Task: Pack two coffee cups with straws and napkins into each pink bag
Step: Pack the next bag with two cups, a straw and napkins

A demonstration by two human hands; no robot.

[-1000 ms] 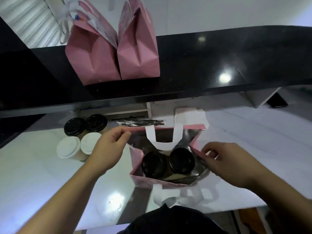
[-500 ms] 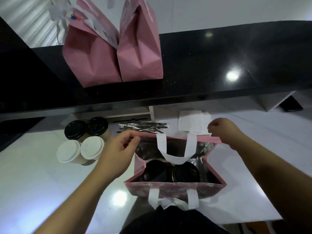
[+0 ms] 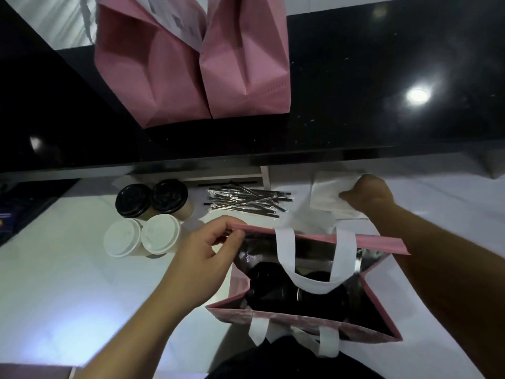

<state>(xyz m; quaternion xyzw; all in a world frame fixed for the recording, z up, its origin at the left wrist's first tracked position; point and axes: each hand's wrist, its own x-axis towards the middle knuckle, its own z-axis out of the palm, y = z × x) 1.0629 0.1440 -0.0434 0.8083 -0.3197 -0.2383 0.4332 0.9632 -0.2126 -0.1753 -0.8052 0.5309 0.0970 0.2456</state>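
Bag mouth (image 3: 322, 242) open — white handle (image 3: 308, 283) across it.

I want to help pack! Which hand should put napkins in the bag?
The right hand: it is already on the napkins, while the left hand pinches the open pink bag rim.

- The left arm comes up from the bottom left, bare, and leans in toward the middle.
- The left hand (image 3: 202, 258) shows its back to the camera. Its fingers (image 3: 231, 237) are curled, and with the thumb they pinch the top edge of the open pink bag (image 3: 379, 243) at its left corner.
- The right arm comes in from the right side, bare, and stretches far forward over the bag's right edge.
- The right hand (image 3: 367, 194) is past the bag. Its fingers are curled down, and it holds the white napkins (image 3: 326, 192) at their right side.
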